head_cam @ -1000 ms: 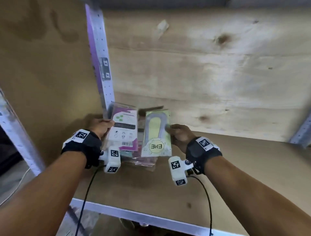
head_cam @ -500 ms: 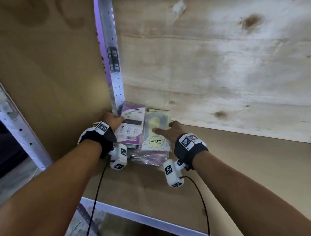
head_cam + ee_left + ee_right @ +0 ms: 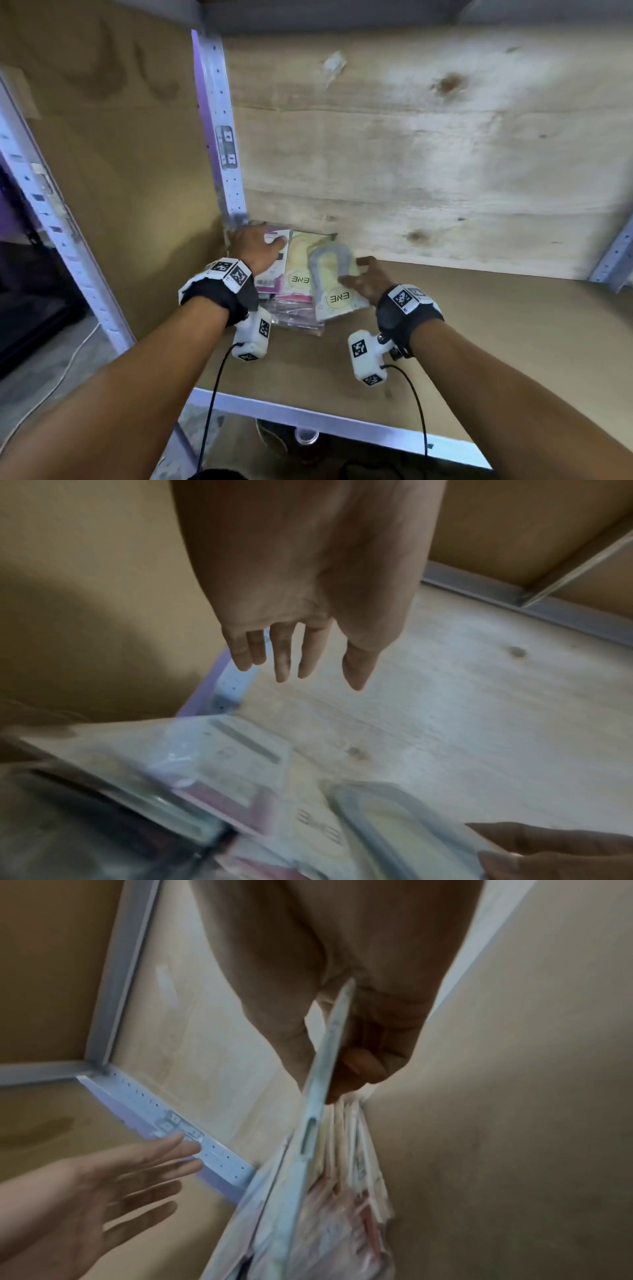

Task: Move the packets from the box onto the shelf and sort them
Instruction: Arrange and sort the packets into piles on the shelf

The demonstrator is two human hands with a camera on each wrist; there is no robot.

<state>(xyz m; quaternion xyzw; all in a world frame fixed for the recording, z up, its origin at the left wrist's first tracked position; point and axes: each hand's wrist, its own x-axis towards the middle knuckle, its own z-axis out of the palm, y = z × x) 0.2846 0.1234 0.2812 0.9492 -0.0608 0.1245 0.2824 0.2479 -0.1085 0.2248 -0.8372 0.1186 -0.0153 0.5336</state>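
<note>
The right hand [image 3: 366,278] pinches a pale-yellow flat plastic packet with a grey U-shaped item [image 3: 334,274], lifting it off the stack of clear-wrapped pink and white packets [image 3: 294,308] on the brown shelf board [image 3: 496,335]. Left hand [image 3: 255,246] hovers flat, fingers spread, holding nothing, just beside. Packets shelved; sorting looks barely begun.

Pale yellow packet [image 3: 337,284] with grey arch, pink-and-white packet [image 3: 272,270], tan shelf [image 3: 496,335], black-and-white checkered wristbands [image 3: 227,274].
</note>
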